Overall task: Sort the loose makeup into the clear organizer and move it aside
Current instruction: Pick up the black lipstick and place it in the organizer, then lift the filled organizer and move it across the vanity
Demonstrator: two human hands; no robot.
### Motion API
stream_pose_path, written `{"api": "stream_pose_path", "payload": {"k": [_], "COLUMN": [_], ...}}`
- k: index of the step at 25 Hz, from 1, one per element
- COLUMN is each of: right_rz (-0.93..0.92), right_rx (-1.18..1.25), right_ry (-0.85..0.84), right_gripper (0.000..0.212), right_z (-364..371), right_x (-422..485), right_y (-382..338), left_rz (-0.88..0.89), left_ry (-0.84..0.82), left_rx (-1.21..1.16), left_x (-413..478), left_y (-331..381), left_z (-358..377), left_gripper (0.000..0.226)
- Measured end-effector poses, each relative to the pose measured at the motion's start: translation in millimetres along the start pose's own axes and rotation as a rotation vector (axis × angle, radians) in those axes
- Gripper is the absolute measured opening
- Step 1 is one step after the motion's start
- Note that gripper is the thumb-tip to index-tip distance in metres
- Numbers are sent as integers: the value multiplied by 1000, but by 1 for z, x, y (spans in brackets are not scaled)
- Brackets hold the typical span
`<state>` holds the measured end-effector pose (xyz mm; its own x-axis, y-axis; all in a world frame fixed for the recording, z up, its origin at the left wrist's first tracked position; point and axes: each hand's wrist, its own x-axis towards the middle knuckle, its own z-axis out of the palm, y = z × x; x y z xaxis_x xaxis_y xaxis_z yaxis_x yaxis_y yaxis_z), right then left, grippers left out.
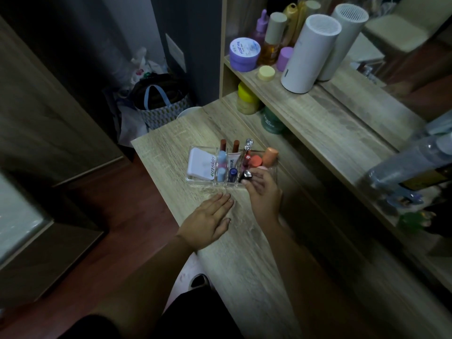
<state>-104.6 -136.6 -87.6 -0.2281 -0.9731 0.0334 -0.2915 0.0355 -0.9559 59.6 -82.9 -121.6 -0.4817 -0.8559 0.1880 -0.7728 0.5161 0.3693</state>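
The clear organizer stands on the wooden table near its far left part. A white compact lies in its left compartment. Several lipsticks and tubes stand in the middle slots, among them a blue-capped one. Orange and coral tubes fill the right side. My right hand rests at the organizer's front right corner, fingertips pinching a dark silver-topped lipstick over a slot. My left hand lies flat on the table just in front of the organizer, fingers spread, holding nothing.
A raised shelf runs along the right, carrying a white cylinder, a purple jar and several bottles. A yellow jar and a green jar sit under it. Bags stand on the floor beyond the table's left edge.
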Motion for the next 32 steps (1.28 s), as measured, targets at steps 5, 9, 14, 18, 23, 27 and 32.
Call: {"api": "stream_pose_path", "payload": {"k": [5,9,14,18,23,27,32], "right_rz": [-28,-7,42,17,199,151,198], "right_rx": [-65,-39,-57,-215,-310,-287,-152], "right_ry": [19,6,-17,136,80,-95,-136], "right_gripper": [34,36,45,48,79,91,75], "right_z": [5,4,-2,-13,-29,-27,-30], "right_x": [2,2,-2,-9,-6,7,13], "right_y": [2,1,-6,-3,15,17,10], "left_rz": [7,-7,-50,-544,-767,-652,-561], "left_ry": [-3,-8,37,328,240,167,200], "left_rx": [14,15,-46,-255,-508,-568,-632], "left_x": [0,0,-2,-6,17,36,44], "left_y": [0,3,9,4,-35,-53,-59], "left_z": [-1,-3,-14,-31,-53,-60,-53], "left_gripper": [50,50,40,43,62,67,74]}}
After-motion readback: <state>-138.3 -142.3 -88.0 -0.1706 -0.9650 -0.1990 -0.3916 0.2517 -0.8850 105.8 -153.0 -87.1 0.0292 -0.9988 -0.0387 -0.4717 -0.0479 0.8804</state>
